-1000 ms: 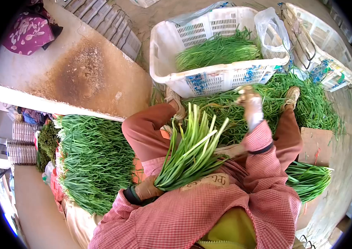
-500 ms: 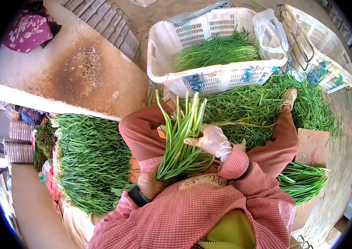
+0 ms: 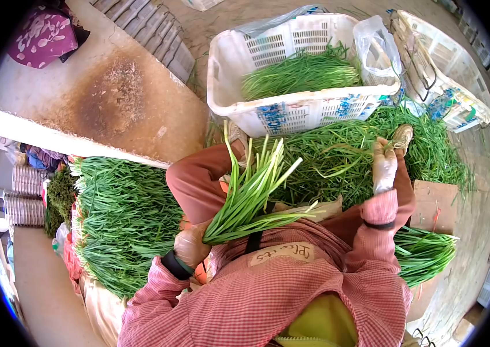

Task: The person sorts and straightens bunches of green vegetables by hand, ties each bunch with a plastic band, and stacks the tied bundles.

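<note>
Left hand (image 3: 191, 246): gloved, closing tightly around the leafy end of a green bunch (image 3: 242, 208), left of the frame's centre.
Green bunch: slanting up from that hand, its pale stalks fanning out near the middle of the frame, a few leaves sticking out rightward.
Right hand (image 3: 383, 165): gloved, hanging over loose leaves (image 3: 326, 168) right of centre, fingers bunching together; I cannot tell whether they are pinching a leaf.
Loose leaves: spreading below a white crate (image 3: 314, 107) and around the right shoe (image 3: 402, 139).
White crate: standing at upper centre, holding cut greens (image 3: 305, 72), with a clear bag (image 3: 379, 49) draping over its right end.
Leaf stack (image 3: 126, 225): lying at left, below a stained table (image 3: 164, 133).
Small bundle (image 3: 424, 254): resting at lower right, below bare cardboard (image 3: 435, 202).
</note>
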### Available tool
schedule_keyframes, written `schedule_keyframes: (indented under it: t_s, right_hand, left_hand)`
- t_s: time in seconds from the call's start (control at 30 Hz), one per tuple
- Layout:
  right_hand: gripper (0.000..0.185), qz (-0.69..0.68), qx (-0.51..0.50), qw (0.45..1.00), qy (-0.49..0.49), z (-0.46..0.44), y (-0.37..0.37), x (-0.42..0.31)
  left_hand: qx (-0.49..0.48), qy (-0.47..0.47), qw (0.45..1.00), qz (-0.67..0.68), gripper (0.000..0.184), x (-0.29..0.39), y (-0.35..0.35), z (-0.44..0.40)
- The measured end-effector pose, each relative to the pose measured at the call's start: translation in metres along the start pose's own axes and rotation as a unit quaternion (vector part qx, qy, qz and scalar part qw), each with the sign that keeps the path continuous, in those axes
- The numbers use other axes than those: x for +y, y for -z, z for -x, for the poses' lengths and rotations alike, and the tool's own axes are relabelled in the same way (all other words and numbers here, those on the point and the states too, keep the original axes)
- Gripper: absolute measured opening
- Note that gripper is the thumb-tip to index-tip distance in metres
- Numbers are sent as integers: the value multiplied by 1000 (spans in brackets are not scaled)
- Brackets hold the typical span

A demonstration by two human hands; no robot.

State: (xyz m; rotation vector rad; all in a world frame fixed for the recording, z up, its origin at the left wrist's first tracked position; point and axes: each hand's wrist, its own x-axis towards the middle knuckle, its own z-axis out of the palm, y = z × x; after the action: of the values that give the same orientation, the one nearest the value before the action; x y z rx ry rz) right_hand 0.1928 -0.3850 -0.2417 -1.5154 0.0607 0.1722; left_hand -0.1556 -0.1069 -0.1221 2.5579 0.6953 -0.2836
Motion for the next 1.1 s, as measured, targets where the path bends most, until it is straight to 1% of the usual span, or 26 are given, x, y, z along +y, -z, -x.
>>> schedule_keyframes:
  t_s: [0.03,0.07,0.1,0.13,0.17,0.2,0.23,0.27,0.33,0.4,0.43,0.47,0.53,0.57,0.6,0.67,0.7,0.73,0.77,0.8,0.83,0.87,0.93,1.0,1.03,1.1]
  right_hand:
    - [49,193,34,970,143,11,-4,-10]
    - [60,377,67,883,272,49,-33,-49]
    - [74,424,51,827,365,65,-48,-51]
    - [79,439,-16,843,311,88,-70,-58]
    - [70,465,-159,847,203,98,-89,-61]
    - [61,488,-290,819,86,107,-108,-65]
    - [47,395,-345,842,124,102,-111,-38]
    - [39,299,-362,883,12,96,-115,-27]
    - [26,155,-310,932,107,88,-104,-8]
    - [14,51,-302,952,26,78,-89,-41]
    - [19,-7,-238,971,35,57,-75,-29]
    - [23,-64,-168,983,46,30,-53,-10]
    - [45,-28,-19,999,-19,-21,6,28]
    - [56,323,-18,945,-52,-18,12,25]
    - [68,631,-12,771,-80,-11,19,21]
    - [79,718,-41,694,-31,27,6,45]
    - [75,665,-139,724,-118,37,-8,41]
    - [69,600,-251,744,-156,41,-15,55]
    - [62,564,-392,721,-85,47,-28,76]
    - [59,455,-339,806,-170,51,-39,120]
    - [59,397,-314,836,-210,58,-44,133]
    - [59,366,-306,849,-227,63,-47,135]
    - [59,316,-295,874,-221,66,-47,125]
    - [59,241,-280,907,-203,66,-49,98]
    - [59,187,-275,924,-191,66,-50,82]
    - [59,64,-281,942,-171,68,-58,45]
  left_hand:
    - [1,-1,1000,2,39,-2,-3,-3]
    - [10,-10,999,-41,41,-7,-7,-4]
    - [20,-20,996,-83,44,-8,-10,-4]
    - [19,-23,996,-82,44,-5,-11,-7]
    - [35,-56,993,-97,45,-1,-9,-9]
    - [54,-87,988,-112,46,1,-8,-11]
    - [58,-87,988,-114,46,-1,-6,-12]
    - [66,-96,990,-78,44,-5,-4,-15]
    - [76,-96,991,-44,42,-6,7,-15]
    - [-84,-35,991,102,37,2,30,-20]
    - [-137,-9,975,175,35,-2,33,-24]
    - [-139,-14,975,173,35,-8,38,-31]
    - [-318,17,895,312,39,-22,46,-44]
    - [-368,74,847,376,45,-32,47,-49]
    - [-368,68,849,373,45,-26,51,-55]
    - [-415,76,806,416,51,-11,61,-68]
    - [-438,48,796,416,60,-26,53,-80]
    - [-438,43,798,412,60,-24,52,-87]
    - [-461,60,770,437,62,-20,53,-94]
    - [-483,79,741,459,64,-15,54,-99]
    - [-471,90,712,513,60,4,55,-96]
    - [-476,87,691,538,64,15,53,-94]
    - [-551,-34,650,523,64,6,30,-104]
    - [-564,-21,632,531,63,12,16,-99]
    - [-582,-51,617,527,62,15,6,-98]
    - [-591,-7,581,559,70,6,-22,-89]
